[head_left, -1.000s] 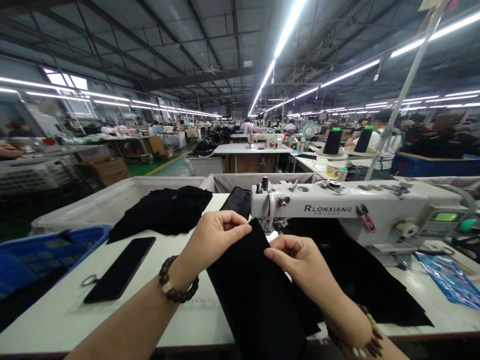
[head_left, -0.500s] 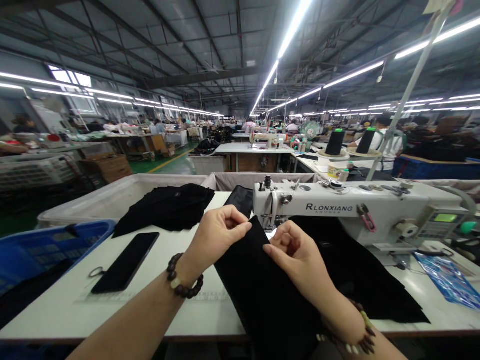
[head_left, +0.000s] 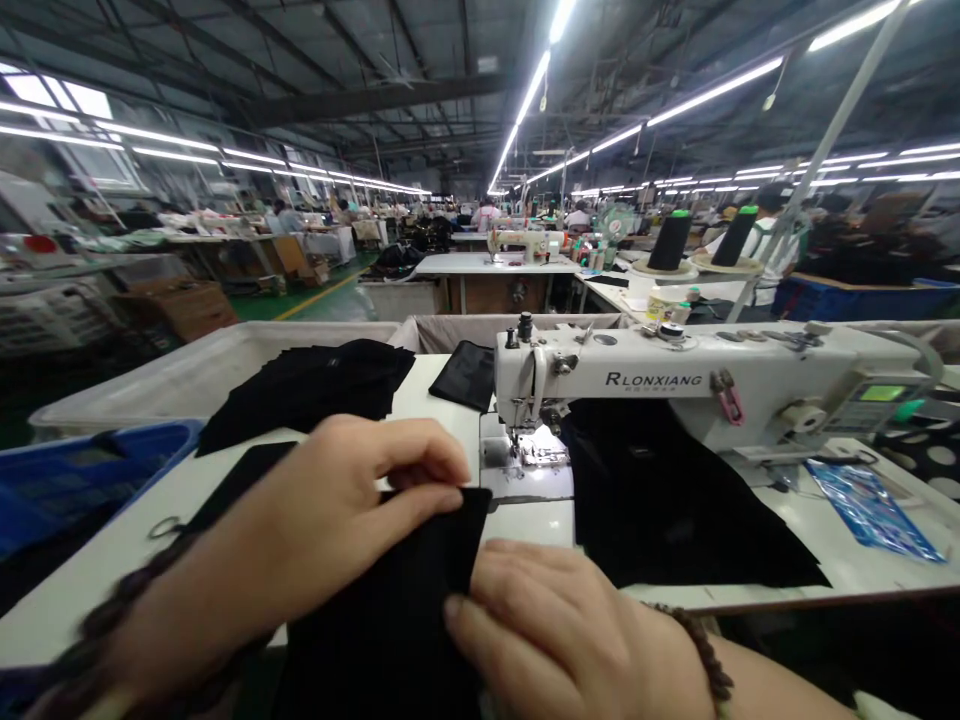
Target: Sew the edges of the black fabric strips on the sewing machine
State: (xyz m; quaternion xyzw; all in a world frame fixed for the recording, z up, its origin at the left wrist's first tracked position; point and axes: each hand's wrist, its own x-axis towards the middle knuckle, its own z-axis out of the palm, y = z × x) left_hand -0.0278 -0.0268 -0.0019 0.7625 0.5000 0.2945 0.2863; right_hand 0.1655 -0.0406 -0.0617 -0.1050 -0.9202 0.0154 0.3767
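My left hand (head_left: 360, 510) pinches the top edge of a black fabric piece (head_left: 382, 610) between thumb and fingers. Closed on the right edge of that same piece is my right hand (head_left: 555, 630), lower down and nearer to me. The fabric hangs toward me over the front of the table, its lower end out of view. Just beyond my hands stands a white sewing machine (head_left: 645, 375), its needle area lit and the plate under the foot bare. A stack of black fabric (head_left: 675, 510) lies under the machine's arm, right of the needle.
Left on the white table (head_left: 435, 425) lie a pile of black pieces (head_left: 307, 385), a phone (head_left: 244, 480) partly behind my left hand, and small scissors (head_left: 166, 526). A blue basket (head_left: 97, 470) stands at far left. A blue packet (head_left: 874, 510) lies at right.
Both hands have moved down, left and closer to me with the fabric, away from the needle. The needle plate and a black piece behind the machine head now show more. My view has shifted slightly.
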